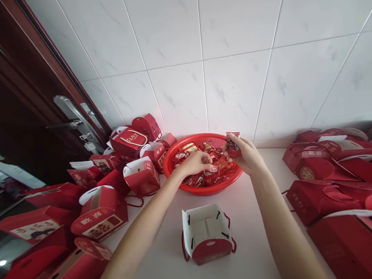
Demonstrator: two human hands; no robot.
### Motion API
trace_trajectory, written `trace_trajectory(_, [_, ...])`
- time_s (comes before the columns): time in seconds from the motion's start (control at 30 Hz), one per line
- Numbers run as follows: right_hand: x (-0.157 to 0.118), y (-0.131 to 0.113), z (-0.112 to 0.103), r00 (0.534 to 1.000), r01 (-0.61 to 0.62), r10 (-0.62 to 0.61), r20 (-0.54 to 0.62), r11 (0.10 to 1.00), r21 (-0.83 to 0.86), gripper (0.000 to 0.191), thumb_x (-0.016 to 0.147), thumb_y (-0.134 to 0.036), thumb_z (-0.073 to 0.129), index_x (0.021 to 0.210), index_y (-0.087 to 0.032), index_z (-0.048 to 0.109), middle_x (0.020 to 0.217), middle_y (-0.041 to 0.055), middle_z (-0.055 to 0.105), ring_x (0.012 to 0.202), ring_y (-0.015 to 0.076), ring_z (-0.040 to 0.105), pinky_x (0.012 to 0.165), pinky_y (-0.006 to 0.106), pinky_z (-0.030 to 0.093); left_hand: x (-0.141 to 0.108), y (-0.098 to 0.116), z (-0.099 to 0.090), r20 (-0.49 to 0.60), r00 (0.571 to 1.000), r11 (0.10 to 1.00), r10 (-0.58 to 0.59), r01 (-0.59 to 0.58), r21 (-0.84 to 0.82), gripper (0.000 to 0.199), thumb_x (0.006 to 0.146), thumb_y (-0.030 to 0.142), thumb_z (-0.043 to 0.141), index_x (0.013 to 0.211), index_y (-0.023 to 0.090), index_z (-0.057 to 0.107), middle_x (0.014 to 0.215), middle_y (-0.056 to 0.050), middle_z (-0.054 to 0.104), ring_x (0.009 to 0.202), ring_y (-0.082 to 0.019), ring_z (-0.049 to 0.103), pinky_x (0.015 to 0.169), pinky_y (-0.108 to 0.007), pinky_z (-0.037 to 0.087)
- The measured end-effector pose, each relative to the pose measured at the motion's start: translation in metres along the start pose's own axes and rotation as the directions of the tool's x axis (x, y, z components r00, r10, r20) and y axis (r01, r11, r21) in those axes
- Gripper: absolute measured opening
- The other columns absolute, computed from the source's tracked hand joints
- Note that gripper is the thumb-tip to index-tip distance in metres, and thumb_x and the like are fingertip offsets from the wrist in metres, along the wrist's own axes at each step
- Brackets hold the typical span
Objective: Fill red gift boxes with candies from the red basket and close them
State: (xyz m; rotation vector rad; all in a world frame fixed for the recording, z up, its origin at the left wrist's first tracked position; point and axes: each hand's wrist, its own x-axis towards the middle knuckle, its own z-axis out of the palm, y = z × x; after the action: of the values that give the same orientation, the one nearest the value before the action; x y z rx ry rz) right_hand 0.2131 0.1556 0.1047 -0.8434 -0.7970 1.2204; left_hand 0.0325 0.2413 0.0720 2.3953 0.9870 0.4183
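Over a red plastic basket [205, 191] full of red-wrapped candies [209, 178], both of my hands are at work. My left hand [196, 162] is closed, its fingertips pinching a small wrapped candy [214, 169] just above the heap. At the basket's right rim, my right hand [245, 154] is closed around a red-wrapped candy [233, 147], whose wrapper end sticks up past the fingers. Nearer to me stands an open red gift box [213, 250] with a white inside and dark red cord handles. Its inside shows only black cord ends.
Several red gift boxes [103, 213] crowd the left side, some with open tops. More red boxes [330, 197] are piled on the right. A tiled wall [233, 93] rises behind the white table [167, 242]. A dark door with a metal handle [72, 117] is at left.
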Motion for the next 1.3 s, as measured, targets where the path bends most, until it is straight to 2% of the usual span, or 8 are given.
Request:
trace_trajectory(0.13, [0.0, -0.001, 0.0, 1.0, -0.021, 0.02, -0.006, 0.999, -0.026, 0.036, 0.068, -0.044, 0.084, 0.081, -0.017, 0.065, 0.066, 0.0011, 0.066, 0.051, 0.0114, 0.058, 0.037, 0.019, 0.044, -0.01, -0.001, -0.01, -0.229, 0.973, 0.975, -0.037, -0.015, -0.222, 0.03, 0.082, 0.038, 0.069, 0.101, 0.015, 0.072, 0.095, -0.007, 0.075, 0.072, -0.016, 0.067, 0.065, -0.027, 0.052])
trace_trajectory(0.23, [0.0, 0.0, 0.003, 0.999, -0.033, 0.031, -0.041, 0.998, -0.048, 0.032, 0.069, -0.041, 0.084, 0.081, -0.018, 0.065, 0.071, 0.0015, 0.068, 0.049, 0.0105, 0.058, 0.035, 0.019, 0.041, -0.02, 0.008, -0.012, -0.445, 0.894, 0.907, -0.045, -0.151, -0.394, 0.034, 0.081, 0.042, 0.072, 0.102, 0.016, 0.074, 0.099, -0.007, 0.075, 0.068, -0.015, 0.066, 0.064, -0.028, 0.054])
trace_trajectory(0.37, [-0.001, 0.002, 0.005, 0.999, -0.04, 0.04, 0.008, 0.997, -0.06, 0.033, 0.069, -0.043, 0.083, 0.08, -0.018, 0.065, 0.077, 0.0025, 0.07, 0.05, 0.0108, 0.058, 0.035, 0.02, 0.041, -0.033, 0.024, -0.008, -0.656, 0.747, 0.892, 0.105, -0.363, -0.271, 0.016, 0.08, 0.032, 0.075, 0.089, 0.019, 0.078, 0.098, -0.006, 0.073, 0.095, -0.02, 0.068, 0.086, -0.031, 0.055])
trace_trajectory(0.5, [-0.005, 0.002, 0.007, 0.991, -0.068, 0.077, 0.108, 0.994, -0.087, 0.037, 0.068, -0.047, 0.084, 0.085, -0.018, 0.069, 0.078, 0.0008, 0.069, 0.055, 0.0116, 0.058, 0.036, 0.021, 0.043, -0.04, 0.032, -0.003, -0.678, 0.711, 0.874, 0.187, -0.436, -0.216, 0.008, 0.082, 0.026, 0.074, 0.085, 0.02, 0.079, 0.096, -0.005, 0.072, 0.095, -0.018, 0.067, 0.089, -0.032, 0.054])
trace_trajectory(0.77, [-0.01, 0.002, 0.011, 0.956, -0.073, 0.138, 0.258, 0.967, -0.244, 0.038, 0.064, -0.046, 0.087, 0.082, -0.019, 0.068, 0.065, -0.0026, 0.064, 0.055, 0.0132, 0.061, 0.037, 0.02, 0.042, -0.041, 0.026, 0.006, -0.68, 0.725, 0.854, 0.114, -0.421, -0.306, 0.015, 0.081, 0.032, 0.075, 0.091, 0.021, 0.075, 0.114, -0.008, 0.067, 0.109, -0.022, 0.066, 0.093, -0.035, 0.057])
trace_trajectory(0.9, [-0.008, 0.007, 0.009, 0.963, -0.029, 0.097, 0.252, 0.965, -0.26, 0.039, 0.06, -0.041, 0.09, 0.084, -0.018, 0.069, 0.068, -0.0019, 0.066, 0.054, 0.0126, 0.061, 0.037, 0.019, 0.042, -0.036, 0.02, 0.01, -0.6, 0.8, 0.832, 0.018, -0.345, -0.435, 0.037, 0.082, 0.038, 0.072, 0.115, 0.021, 0.067, 0.123, -0.009, 0.068, 0.098, -0.021, 0.071, 0.086, -0.034, 0.06])
trace_trajectory(1.07, [-0.005, 0.008, 0.006, 0.992, 0.004, 0.025, 0.12, 0.972, -0.236, 0.035, 0.06, -0.04, 0.09, 0.076, -0.018, 0.067, 0.063, -0.0012, 0.067, 0.049, 0.0132, 0.059, 0.041, 0.023, 0.047, -0.034, 0.005, 0.012, -0.248, 0.967, 0.951, -0.052, -0.028, -0.308, 0.025, 0.088, 0.028, 0.062, 0.109, 0.019, 0.072, 0.113, -0.009, 0.076, 0.104, -0.023, 0.071, 0.093, -0.035, 0.056])
trace_trajectory(1.3, [-0.005, 0.005, 0.006, 0.994, 0.008, 0.016, 0.106, 0.976, -0.219, 0.035, 0.056, -0.037, 0.091, 0.072, -0.018, 0.067, 0.065, -0.0009, 0.067, 0.052, 0.0129, 0.06, 0.043, 0.023, 0.049, -0.033, -0.004, 0.015, 0.054, 0.993, 0.988, -0.105, 0.11, -0.11, 0.023, 0.068, 0.016, 0.073, 0.09, 0.022, 0.077, 0.09, -0.003, 0.079, 0.087, -0.024, 0.072, 0.078, -0.029, 0.053])
